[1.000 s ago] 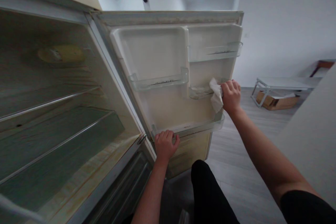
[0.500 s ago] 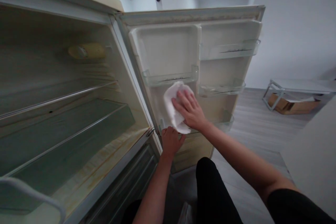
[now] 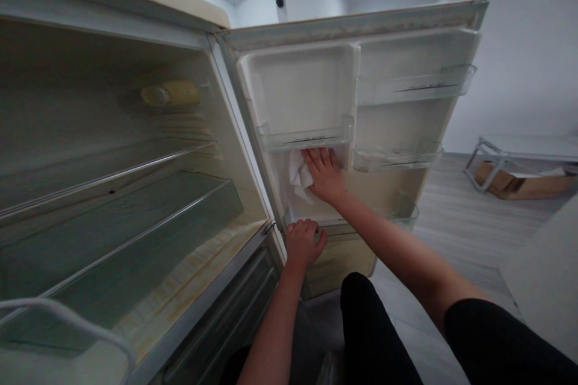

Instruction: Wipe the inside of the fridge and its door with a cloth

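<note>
My right hand (image 3: 324, 175) presses a crumpled white cloth (image 3: 300, 175) against the inner panel of the open fridge door (image 3: 298, 84). Its fingers lie over the cloth's right side, just below a clear door shelf (image 3: 307, 138). My left hand (image 3: 304, 242) is lower down, its fingers curled over the rim of the bottom left door shelf (image 3: 332, 222). To the left the fridge compartment (image 3: 90, 114) stands open, with glass shelves (image 3: 180, 198) and yellowed stains along its lower edge.
A white cable or hose (image 3: 72, 322) loops across the lower left. More clear shelves (image 3: 397, 159) line the door's right half. A white low table (image 3: 533, 145) with a cardboard box (image 3: 524, 183) under it stands at right. My black-clad knee (image 3: 361, 307) is below the door.
My right hand has moved up with the cloth, from near the lower shelf to just under the upper one. The cloth looks more bunched. My left hand stays at the bottom shelf.
</note>
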A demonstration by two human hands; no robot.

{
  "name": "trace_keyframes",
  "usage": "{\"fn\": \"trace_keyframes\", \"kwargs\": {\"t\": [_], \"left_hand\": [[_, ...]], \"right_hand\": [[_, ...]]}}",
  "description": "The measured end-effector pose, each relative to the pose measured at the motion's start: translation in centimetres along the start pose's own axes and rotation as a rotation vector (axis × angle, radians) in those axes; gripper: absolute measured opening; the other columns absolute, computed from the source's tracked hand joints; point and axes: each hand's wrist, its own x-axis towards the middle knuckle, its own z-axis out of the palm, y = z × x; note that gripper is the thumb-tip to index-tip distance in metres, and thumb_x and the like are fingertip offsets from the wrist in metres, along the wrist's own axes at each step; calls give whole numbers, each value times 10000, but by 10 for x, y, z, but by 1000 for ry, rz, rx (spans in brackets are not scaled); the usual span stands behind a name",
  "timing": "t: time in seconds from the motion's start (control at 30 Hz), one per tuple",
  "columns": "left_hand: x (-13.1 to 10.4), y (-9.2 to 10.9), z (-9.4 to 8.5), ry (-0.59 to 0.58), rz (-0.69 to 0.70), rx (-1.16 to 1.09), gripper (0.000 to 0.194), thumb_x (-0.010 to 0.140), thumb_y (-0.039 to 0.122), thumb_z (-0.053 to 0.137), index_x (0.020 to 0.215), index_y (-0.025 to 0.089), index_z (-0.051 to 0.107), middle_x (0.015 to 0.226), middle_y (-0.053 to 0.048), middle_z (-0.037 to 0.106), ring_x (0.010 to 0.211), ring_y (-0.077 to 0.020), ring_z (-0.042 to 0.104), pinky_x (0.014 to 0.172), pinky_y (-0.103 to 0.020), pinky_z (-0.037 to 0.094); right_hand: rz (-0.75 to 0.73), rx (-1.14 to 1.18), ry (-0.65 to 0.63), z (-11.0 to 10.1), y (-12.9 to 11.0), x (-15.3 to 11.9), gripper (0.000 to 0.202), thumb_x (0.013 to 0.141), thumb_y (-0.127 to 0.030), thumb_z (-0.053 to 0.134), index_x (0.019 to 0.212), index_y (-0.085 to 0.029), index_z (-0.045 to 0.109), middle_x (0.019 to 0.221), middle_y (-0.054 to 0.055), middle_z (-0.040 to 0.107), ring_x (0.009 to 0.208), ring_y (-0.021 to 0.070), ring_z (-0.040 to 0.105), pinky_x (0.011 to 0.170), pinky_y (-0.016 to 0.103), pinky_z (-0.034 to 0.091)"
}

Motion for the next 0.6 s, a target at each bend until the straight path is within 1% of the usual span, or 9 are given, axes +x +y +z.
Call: {"fn": "trace_keyframes", "kwargs": {"t": [0.07,0.13,0.2,0.27,0.33,0.4,0.5,0.53,0.6], "left_hand": [[-1,-1,1,20,9,-10,152,955,338,632,842,236,629,847,-25,727,893,-248,648,844,-427,381],[-1,-1,4,43,14,-5,141,942,333,644,841,236,629,842,-25,725,884,-248,645,840,-428,378],[-1,-1,6,69,13,5,135,926,332,659,837,235,631,833,-24,721,875,-249,643,833,-429,375],[-1,-1,8,88,10,9,133,912,330,672,831,233,632,823,-26,718,868,-250,641,826,-428,372],[-1,0,8,98,11,6,132,901,325,683,825,230,631,812,-27,715,861,-250,639,817,-425,369],[-1,0,7,105,20,3,130,903,316,684,824,228,629,807,-23,712,854,-247,637,816,-421,367],[-1,-2,5,103,37,6,141,922,319,672,825,228,624,811,-16,705,846,-240,632,813,-419,367],[-1,-2,4,98,42,7,149,926,325,670,823,229,621,811,-15,702,845,-239,630,810,-419,367],[-1,-3,4,91,49,6,160,930,332,666,816,232,616,810,-14,698,847,-238,626,811,-419,369]], "right_hand": [[76,-33,9,-3,2,-14,996,801,-237,747,1647,3,281,1721,266,196,1612,420,148,1329,593,77],[133,-59,26,-4,-4,-23,1105,748,-294,818,1621,83,254,1706,340,128,1612,460,90,1324,600,86],[195,-72,48,-1,-18,-21,1200,710,-388,867,1604,115,245,1696,376,74,1601,510,30,1309,641,79],[216,-63,39,6,-31,-12,1249,693,-462,881,1598,122,248,1692,386,54,1589,542,-16,1294,679,50],[142,-37,-4,14,-37,-1,1213,718,-455,863,1606,106,255,1701,369,60,1593,531,-30,1297,677,11],[11,-11,-33,22,-32,6,1094,776,-350,809,1633,51,260,1723,316,77,1614,476,-18,1313,643,-3],[-193,-16,-29,32,-8,2,940,816,-137,680,1671,-95,292,1757,191,118,1640,378,14,1328,597,55],[-256,-21,-32,33,3,-3,915,818,-93,640,1672,-139,314,1760,157,143,1643,356,34,1326,589,91],[-379,-37,-61,33,26,-16,871,829,-56,587,1659,-199,364,1749,117,220,1642,328,104,1310,573,173]]}}
